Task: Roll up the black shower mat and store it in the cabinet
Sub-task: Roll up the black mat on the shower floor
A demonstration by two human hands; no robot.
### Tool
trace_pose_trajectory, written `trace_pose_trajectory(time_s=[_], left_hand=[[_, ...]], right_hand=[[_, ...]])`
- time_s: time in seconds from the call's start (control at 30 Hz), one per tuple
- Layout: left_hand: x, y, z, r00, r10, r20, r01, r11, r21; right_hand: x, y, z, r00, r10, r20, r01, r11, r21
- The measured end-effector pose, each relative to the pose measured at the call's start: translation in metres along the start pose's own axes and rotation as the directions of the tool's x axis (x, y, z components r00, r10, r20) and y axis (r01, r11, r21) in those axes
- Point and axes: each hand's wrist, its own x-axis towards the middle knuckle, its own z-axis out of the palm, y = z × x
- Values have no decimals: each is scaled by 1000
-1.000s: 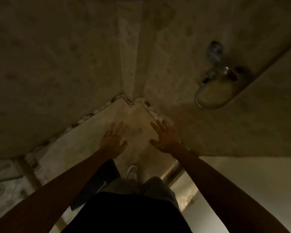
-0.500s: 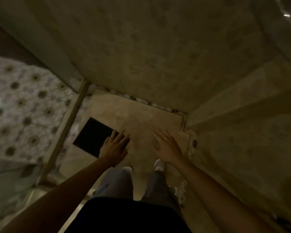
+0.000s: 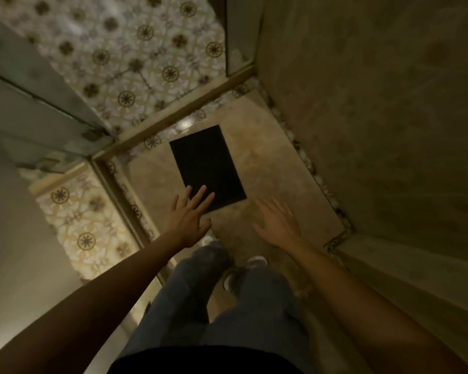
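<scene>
Since half a second ago, view swung left: black shower mat (image 3: 207, 168) now fully in view, previously half hidden beneath left hand (image 3: 188, 215). Mat flat and unrolled on beige shower floor (image 3: 281, 168), just ahead of both hands, near corner overlapped in view by left fingertips (image 3: 200, 191); contact not discernible. Left grip wide open, fingers spread, holding nothing. Right hand (image 3: 277, 224) likewise open and empty, palm down, just right of mat's near corner. Beyond mat, low threshold strip (image 3: 179, 110) separating shower floor from patterned floral floor tile (image 3: 135, 55). Right of right hand, pebble-trimmed edge (image 3: 312, 168) at base of plain stone wall (image 3: 376, 103). Below hands, two jean-clad legs (image 3: 227, 306) and pale shoes (image 3: 254, 261) on shower floor. Scene dim, slightly blurred.
</scene>
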Motion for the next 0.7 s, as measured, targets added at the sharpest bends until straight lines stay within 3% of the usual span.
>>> trace_pose_trajectory(time_s=[0.07,0.2,0.37,0.57,0.7], left_hand=[[22,-34,30,996,-87,11,87,994,-69],[49,-61,66,990,-130,56,138,976,-171],[111,-103,148,972,-230,38,231,932,-278],[235,-166,294,983,-57,174,74,993,-93],[296,-186,369,975,94,199,-104,994,40]], right_hand=[[49,-4,26,998,-38,57,39,999,-20],[100,-1,52,990,-38,137,43,999,-34],[197,23,119,970,-168,174,177,984,-37],[343,98,229,881,-310,357,405,884,-233],[411,148,285,790,-426,441,567,780,-263]])
